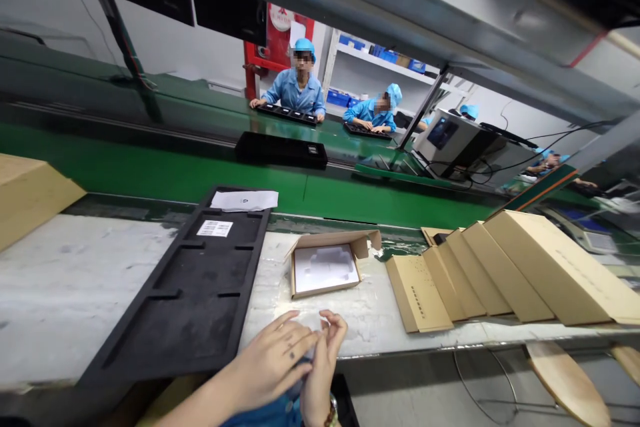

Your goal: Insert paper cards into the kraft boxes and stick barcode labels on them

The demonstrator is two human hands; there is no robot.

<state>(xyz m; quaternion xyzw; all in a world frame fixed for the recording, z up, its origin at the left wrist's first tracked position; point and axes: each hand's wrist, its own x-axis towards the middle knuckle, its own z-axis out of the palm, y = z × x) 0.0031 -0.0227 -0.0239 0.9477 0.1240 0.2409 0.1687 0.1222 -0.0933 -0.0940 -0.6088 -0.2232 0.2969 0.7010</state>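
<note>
My left hand (pixel 273 360) and my right hand (pixel 323 363) meet at the near edge of the white bench, fingers curled around a small clear or whitish piece (pixel 311 332) between them; what it is cannot be made out. Just beyond the hands stands an open small cardboard box (pixel 327 265) with a white moulded insert. A long black foam tray (pixel 193 290) with a barcode label lies to the left of the hands, and a white paper slip (pixel 245 200) rests on its far end.
A row of closed brown boxes (pixel 510 273) leans along the bench at the right. A large cardboard box (pixel 25 193) sits far left. A green conveyor (pixel 150 167) carries a black tray (pixel 281 150). Across it, people in blue coats and caps work at trays.
</note>
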